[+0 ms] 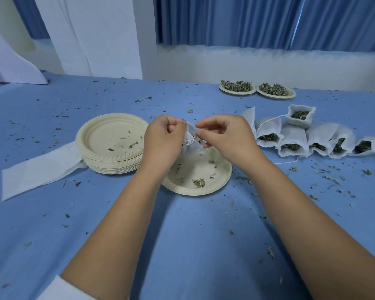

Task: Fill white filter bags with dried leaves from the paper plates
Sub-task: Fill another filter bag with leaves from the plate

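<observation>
A white filter bag (192, 141) with dried leaves inside hangs over a paper plate (219, 180) that holds only a few leaf scraps. My left hand (164, 138) grips the bag's left side with curled fingers. My right hand (224, 135) pinches the bag's mouth and its drawstring from the right. Most of the bag is hidden behind both hands. Two paper plates piled with dried leaves (236, 86) (273, 89) sit far back on the right.
A stack of paper plates (112, 146) stands to the left, on a strip of white filter bags (39, 167). Several filled bags (299, 137) lie in a row on the right. Leaf crumbs cover the blue tablecloth (193, 234). A white wall and blue curtain stand behind.
</observation>
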Demonstrator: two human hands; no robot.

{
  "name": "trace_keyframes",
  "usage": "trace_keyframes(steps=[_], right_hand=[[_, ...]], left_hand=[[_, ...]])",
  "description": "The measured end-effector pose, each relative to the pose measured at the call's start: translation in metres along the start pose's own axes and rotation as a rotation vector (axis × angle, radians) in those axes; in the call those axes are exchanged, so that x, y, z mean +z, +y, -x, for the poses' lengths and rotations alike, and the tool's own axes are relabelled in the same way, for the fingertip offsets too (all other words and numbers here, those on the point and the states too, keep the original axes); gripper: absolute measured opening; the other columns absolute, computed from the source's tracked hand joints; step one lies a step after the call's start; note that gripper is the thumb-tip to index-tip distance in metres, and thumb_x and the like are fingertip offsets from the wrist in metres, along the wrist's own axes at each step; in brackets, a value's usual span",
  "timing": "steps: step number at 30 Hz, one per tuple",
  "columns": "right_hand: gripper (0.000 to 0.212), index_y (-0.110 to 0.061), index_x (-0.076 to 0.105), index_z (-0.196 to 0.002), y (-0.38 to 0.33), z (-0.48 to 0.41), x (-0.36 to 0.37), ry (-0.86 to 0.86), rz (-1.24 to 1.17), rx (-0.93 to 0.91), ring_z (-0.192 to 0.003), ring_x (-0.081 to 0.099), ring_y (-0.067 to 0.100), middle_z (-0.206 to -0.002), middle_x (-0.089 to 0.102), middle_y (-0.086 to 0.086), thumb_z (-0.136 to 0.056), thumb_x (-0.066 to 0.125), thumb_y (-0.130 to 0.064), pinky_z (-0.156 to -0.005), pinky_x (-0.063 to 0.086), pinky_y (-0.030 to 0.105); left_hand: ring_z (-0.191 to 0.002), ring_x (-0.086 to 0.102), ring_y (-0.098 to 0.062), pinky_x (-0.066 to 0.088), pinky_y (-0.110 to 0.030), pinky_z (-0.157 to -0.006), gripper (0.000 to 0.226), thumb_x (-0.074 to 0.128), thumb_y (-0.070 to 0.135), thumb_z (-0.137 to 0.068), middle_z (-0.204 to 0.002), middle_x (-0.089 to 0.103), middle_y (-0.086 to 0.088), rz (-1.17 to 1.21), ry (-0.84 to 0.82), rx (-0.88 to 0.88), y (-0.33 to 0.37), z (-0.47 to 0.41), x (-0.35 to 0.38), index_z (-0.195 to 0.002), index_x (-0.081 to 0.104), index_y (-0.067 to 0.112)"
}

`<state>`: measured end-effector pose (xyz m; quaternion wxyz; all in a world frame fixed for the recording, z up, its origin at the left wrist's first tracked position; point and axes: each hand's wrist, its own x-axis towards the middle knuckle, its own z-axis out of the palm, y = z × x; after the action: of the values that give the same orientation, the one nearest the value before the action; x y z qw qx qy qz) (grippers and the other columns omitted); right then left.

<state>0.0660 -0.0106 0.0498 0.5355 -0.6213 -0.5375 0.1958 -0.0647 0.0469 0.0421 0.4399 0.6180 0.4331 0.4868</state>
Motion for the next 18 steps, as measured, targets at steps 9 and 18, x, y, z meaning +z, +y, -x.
trace_keyframes(steps=[9,18], right_hand=[[0.022,-0.017,0.070,-0.080,-0.005,0.004,0.003,-0.089,0.020,-0.064,-0.069,0.068,0.008,-0.076,0.072,-0.005,-0.080,0.070,0.005,-0.066,0.055,0.019],[0.012,-0.021,0.063,-0.084,-0.009,0.001,-0.018,-0.225,0.275,0.096,-0.066,0.054,0.006,-0.077,0.060,-0.006,-0.084,0.075,-0.023,-0.063,0.045,0.018]], left_hand=[[-0.083,0.069,-0.024,0.057,-0.048,-0.083,0.009,0.059,0.016,-0.091,-0.081,0.071,-0.008,0.008,-0.028,0.004,0.004,0.003,0.000,-0.085,0.066,0.015],[-0.068,0.060,-0.011,0.051,-0.027,-0.067,0.013,0.057,0.018,-0.092,-0.072,0.062,0.003,0.011,0.087,-0.005,-0.006,-0.007,-0.004,-0.081,0.062,0.022]])
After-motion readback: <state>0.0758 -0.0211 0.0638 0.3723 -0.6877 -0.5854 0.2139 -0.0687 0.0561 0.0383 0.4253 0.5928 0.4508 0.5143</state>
